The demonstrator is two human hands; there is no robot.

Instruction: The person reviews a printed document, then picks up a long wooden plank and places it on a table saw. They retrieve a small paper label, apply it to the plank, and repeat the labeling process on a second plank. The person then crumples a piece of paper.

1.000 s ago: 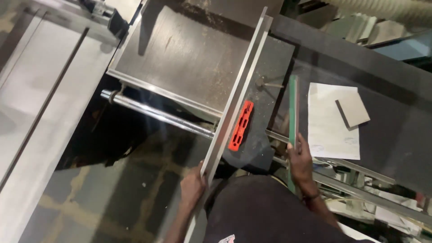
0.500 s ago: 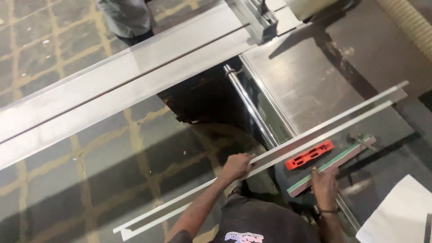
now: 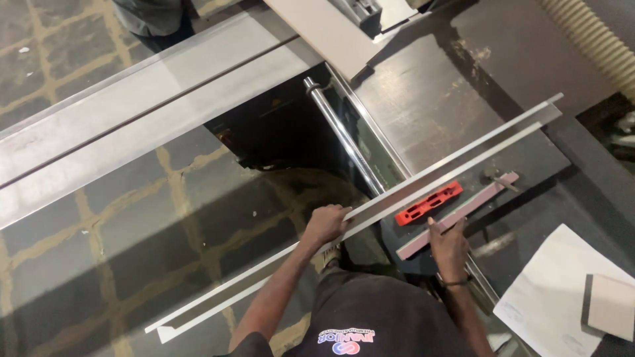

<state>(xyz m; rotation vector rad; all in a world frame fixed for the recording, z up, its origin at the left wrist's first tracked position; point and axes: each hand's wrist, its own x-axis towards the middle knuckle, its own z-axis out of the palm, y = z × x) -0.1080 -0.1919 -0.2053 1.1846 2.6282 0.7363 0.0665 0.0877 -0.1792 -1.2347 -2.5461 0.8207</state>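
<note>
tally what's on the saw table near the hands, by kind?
Long aluminium angle strip, gripped by the left hand: 1
Red slotted plastic tool: 1
Narrow pale strip, touched by the right hand: 1
White paper sheet: 1
Small grey board piece on the sheet: 1
Total: 5

White paper sheet (image 3: pixel 555 301), lower right
</note>
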